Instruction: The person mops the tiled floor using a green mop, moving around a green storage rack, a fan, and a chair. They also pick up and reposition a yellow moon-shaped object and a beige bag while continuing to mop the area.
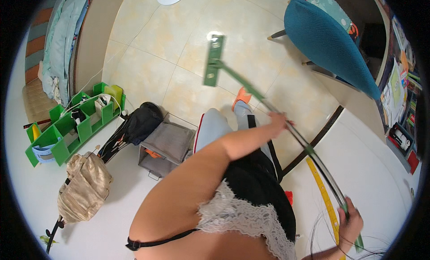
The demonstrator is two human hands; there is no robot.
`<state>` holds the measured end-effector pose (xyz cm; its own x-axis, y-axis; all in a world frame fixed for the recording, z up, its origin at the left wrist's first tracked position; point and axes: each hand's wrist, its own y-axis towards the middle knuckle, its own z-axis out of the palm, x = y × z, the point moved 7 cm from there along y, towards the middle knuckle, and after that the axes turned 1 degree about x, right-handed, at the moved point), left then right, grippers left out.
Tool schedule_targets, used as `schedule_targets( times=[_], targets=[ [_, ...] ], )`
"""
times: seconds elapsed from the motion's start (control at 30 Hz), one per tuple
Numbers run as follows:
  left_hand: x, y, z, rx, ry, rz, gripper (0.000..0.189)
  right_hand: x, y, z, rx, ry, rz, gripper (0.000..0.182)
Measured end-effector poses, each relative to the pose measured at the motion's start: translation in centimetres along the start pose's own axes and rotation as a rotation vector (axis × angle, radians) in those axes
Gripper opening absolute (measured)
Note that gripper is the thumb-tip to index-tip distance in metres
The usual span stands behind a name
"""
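Observation:
A flat mop with a green head (213,62) and a metal and green pole (297,135) slants across the view, its head over the tiled floor; whether it touches the tiles I cannot tell. My left hand (280,124) is closed around the middle of the pole. Near the green end of the handle, at the lower right, my right hand (350,219) grips the pole beside a yellow measuring strip on a white door. The face of the mop head turned up shows green plastic with small light fittings; its underside is hidden.
An orange slipper (242,96) is on my foot. A blue chair (331,45) stands at the upper right. To the left are a grey fabric storage box (169,139), a black bag (146,122), a green wall organizer (75,129) and a hanging beige bag (84,189). A cable crosses the floor.

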<state>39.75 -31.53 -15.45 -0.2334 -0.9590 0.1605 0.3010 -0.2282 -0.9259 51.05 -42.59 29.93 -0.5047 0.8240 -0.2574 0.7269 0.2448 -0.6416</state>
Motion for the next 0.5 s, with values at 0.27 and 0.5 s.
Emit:
schedule_targets(
  times=[0.27,0.5],
  targets=[
    [-2.0,-0.6,7.6,0.139,-0.031,0.051,0.035,-3.5,3.9,-2.7,0.097,-0.046,0.153,0.038],
    [-18.8,-6.2,1.7,0.311,-0.286,0.186,0.020,11.5,8.3,-10.7,-0.118,-0.242,-0.096,0.040]
  ],
)
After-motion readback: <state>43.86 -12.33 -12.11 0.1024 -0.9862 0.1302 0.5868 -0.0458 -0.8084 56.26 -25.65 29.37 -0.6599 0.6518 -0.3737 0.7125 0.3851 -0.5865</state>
